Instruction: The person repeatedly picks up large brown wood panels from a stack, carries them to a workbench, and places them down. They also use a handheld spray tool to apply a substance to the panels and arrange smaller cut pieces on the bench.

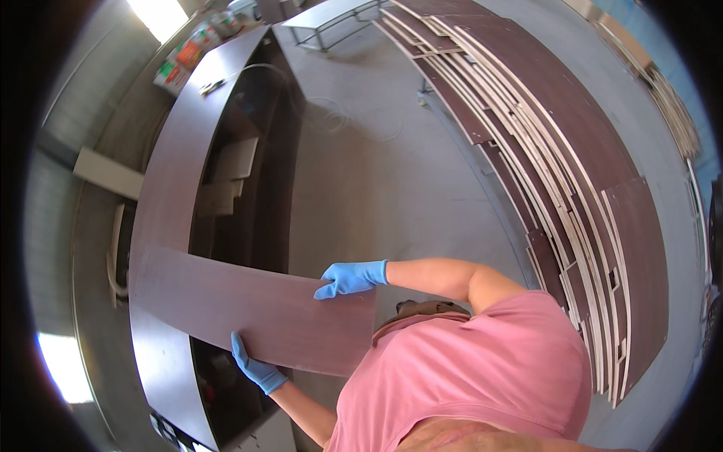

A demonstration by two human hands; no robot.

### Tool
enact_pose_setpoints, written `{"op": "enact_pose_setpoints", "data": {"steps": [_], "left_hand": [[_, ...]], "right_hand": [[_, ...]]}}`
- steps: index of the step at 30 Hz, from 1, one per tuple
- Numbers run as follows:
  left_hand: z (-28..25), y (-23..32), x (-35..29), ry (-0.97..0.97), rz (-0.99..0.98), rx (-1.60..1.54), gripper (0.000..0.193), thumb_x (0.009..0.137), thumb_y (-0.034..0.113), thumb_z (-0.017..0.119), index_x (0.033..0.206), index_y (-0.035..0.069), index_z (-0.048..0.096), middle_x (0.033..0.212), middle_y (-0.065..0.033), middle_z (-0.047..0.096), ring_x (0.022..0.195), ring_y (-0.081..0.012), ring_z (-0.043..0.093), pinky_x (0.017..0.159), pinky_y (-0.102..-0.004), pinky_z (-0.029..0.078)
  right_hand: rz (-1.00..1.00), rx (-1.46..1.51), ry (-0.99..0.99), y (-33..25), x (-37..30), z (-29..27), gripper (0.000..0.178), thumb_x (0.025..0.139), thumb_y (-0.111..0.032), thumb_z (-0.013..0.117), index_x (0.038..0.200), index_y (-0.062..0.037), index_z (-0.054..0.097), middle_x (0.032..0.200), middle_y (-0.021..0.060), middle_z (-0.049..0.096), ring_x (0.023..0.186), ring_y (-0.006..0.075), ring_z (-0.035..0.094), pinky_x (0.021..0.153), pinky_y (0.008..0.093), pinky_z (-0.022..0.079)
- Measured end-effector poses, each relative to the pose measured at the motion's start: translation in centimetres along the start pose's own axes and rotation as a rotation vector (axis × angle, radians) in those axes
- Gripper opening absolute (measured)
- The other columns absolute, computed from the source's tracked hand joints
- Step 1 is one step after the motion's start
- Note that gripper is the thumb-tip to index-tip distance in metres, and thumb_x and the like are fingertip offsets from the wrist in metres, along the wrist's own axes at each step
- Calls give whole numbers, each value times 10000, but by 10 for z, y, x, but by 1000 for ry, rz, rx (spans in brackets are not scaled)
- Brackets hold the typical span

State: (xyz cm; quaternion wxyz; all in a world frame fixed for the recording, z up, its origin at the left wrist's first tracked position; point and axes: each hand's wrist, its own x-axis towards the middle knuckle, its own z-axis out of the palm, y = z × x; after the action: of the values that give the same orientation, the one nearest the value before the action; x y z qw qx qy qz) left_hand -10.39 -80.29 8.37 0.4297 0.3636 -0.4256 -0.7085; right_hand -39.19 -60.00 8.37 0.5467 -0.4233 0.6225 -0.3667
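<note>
Across a boxy brown cabinet's [175,143] edge, our blue-gloved hands [257,369] [350,279] grasp a flat brown panel [263,305], seemingly positioning it; next needs steadiness.

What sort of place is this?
Probably a furniture or panel workshop: stacked dark boards with pale edges fill the right side, and a loose panel reaches across a long, open cabinet.

The counter [167,162] stands left, the panel stack [553,90] right, floor [399,196] between them. 1 panel [263,305] lies across the counter, its right end jutting past it; the right hand [350,279] is at its far edge, the left hand [257,368] at its near edge. A hand tool [212,87] rests on the counter's far end; boards [238,159] lie inside the counter.
</note>
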Motion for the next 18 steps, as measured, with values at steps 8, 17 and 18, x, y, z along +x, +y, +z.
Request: {"op": "enact_pose_setpoints", "data": {"steps": [8,17,18], "left_hand": [[211,-63,171,-380,-222,-15,487,922,274,763,1293,-24,658,1174,-111,698,1034,-233,675,941,-395,566],[502,-175,275,-953,-538,-42,458,951,204,726,1321,-50,640,1231,-127,707,1090,-255,687,992,-418,566],[537,-187,270,-1015,-592,-40,463,954,196,722,1337,-48,632,1246,-127,706,1101,-258,686,1002,-422,564]], "right_hand": [[194,129,465,22,-20,-136,655,976,-631,631,1127,1,720,925,101,709,774,214,662,736,382,543],[346,311,1147,64,-62,-254,627,978,-610,640,1105,-5,743,859,104,703,710,202,652,665,386,534],[419,339,1181,66,-73,-263,633,978,-597,624,1178,-7,739,1030,178,748,907,291,695,829,427,536]]}}
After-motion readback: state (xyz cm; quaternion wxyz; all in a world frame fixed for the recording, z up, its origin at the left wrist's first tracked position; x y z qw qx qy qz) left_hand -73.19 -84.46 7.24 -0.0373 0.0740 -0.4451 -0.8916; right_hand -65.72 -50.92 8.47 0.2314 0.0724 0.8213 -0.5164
